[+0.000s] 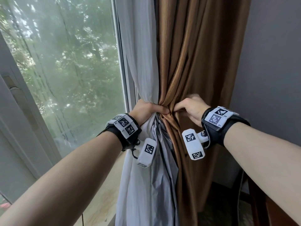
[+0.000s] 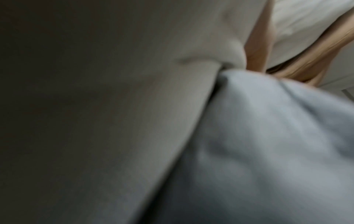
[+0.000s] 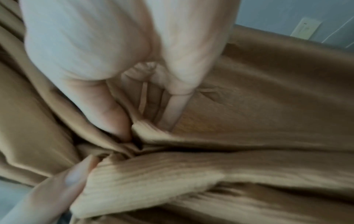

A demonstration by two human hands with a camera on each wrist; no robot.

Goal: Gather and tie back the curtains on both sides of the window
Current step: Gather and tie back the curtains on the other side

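A brown ribbed curtain (image 1: 192, 54) and a white sheer curtain (image 1: 141, 62) hang together at the window's right side, bunched at waist height. My left hand (image 1: 149, 110) grips the gathered bundle from the left, thumb across the brown folds. My right hand (image 1: 187, 106) pinches brown folds (image 3: 249, 121) just right of it, thumb (image 3: 114, 121) pressed into the cloth. A grey lining (image 1: 162, 152) shows below the grip and fills the left wrist view as grey cloth (image 2: 268, 144). No tie-back is visible.
The window glass (image 1: 65, 70) with trees outside fills the left. A grey wall (image 1: 268, 70) stands right of the curtains, with a wall socket (image 3: 306, 28). A wooden sill (image 1: 104, 193) runs below the window; dark furniture (image 1: 268, 209) sits lower right.
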